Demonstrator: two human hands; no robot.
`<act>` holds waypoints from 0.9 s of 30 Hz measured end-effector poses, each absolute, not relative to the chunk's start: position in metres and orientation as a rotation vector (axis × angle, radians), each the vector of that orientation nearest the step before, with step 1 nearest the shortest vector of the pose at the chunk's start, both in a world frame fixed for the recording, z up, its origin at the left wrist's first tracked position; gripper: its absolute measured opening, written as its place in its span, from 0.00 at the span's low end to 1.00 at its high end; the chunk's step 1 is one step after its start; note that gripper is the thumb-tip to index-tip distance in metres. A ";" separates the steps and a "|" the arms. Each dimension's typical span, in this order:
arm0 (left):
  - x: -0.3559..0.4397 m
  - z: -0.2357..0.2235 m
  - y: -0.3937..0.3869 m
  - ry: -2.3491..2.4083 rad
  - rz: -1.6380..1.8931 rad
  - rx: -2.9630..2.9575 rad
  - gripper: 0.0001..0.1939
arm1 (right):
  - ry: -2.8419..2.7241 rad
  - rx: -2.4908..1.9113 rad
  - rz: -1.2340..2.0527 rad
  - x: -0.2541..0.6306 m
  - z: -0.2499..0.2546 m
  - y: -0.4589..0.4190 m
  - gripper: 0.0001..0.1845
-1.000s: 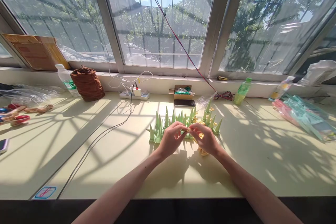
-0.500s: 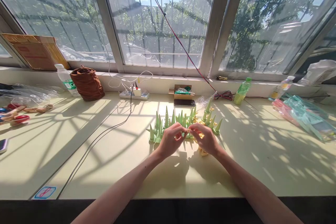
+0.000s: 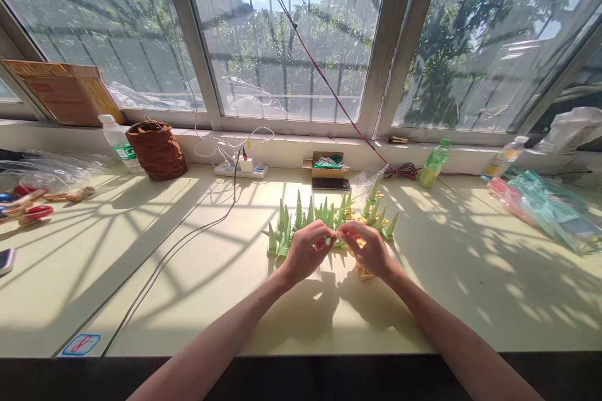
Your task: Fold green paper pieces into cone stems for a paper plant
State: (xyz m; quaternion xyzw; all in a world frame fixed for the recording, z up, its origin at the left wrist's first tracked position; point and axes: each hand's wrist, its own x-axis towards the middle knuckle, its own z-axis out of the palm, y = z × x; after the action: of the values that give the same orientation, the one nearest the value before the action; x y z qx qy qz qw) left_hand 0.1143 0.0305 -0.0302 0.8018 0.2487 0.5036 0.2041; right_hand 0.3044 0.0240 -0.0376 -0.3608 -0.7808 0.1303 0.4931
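My left hand and my right hand meet at the middle of the pale table, fingertips pinched together on a small yellow piece between them. Behind the hands stand several pale green pointed cones, upright in a loose cluster. More small yellow pieces lie on the table under my right hand. What exactly the fingers grip is mostly hidden.
A power strip with cables, a small open box and a dark phone lie behind the cones. A brown bag and water bottle stand left; green bottle and plastic bags right.
Nearly nothing differs; my fingers have only shifted slightly on the small yellow piece between both hands.
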 end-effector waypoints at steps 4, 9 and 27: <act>0.115 -0.030 0.030 0.689 1.409 2.241 0.04 | -1.897 -0.881 0.328 0.304 -0.036 0.023 0.05; 0.115 -0.031 0.031 0.699 1.404 2.248 0.04 | -1.903 -0.892 0.341 0.305 -0.036 0.023 0.06; 0.116 -0.034 0.031 0.695 1.383 2.277 0.05 | -1.949 -0.937 0.328 0.307 -0.036 0.024 0.09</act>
State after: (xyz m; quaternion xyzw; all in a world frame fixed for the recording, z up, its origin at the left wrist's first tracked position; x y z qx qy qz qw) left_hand 0.1156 0.0311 -0.0337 0.8114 0.2478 0.4929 0.1929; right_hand 0.3067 0.0237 -0.0362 -0.3804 -0.7915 0.1332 0.4594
